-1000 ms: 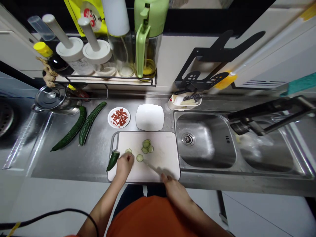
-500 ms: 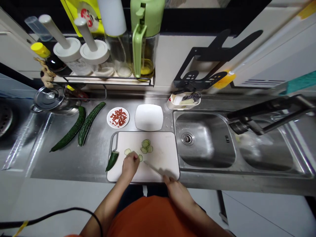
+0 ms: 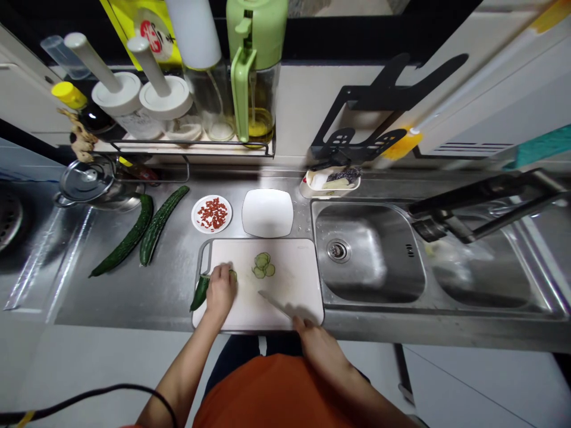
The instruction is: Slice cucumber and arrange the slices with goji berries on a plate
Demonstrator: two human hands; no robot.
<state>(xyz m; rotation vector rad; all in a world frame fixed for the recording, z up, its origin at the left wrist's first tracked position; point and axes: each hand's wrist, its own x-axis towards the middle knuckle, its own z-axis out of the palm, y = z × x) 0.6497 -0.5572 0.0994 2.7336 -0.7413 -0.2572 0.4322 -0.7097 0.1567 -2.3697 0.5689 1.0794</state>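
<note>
A white cutting board (image 3: 289,297) with a grey rim lies in front of me. Over its left part, my left hand (image 3: 222,291) has its fingers curled down and together; a pale green cucumber slice (image 3: 233,275) shows at their right edge. Just left of that hand rests a cut piece of cucumber (image 3: 199,294), its end partly hidden by the fingers. Several more cucumber slices (image 3: 263,266) form a small pile in the board's upper middle. Near the lower right edge my right hand (image 3: 312,336) grips a knife (image 3: 277,304), its blade low over the board, tip pointing up-left.
Behind the board are a plate of chopped red bits (image 3: 212,214) and a white square plate (image 3: 267,212). Two whole cucumbers (image 3: 127,244) lie left, near a lidded pot (image 3: 89,181). A double sink (image 3: 370,255) with a black faucet (image 3: 482,202) is right.
My left hand has moved left, toward the cut cucumber piece. The slice that lay by its fingers no longer shows at its former spot. My right hand and the knife have stayed put.
</note>
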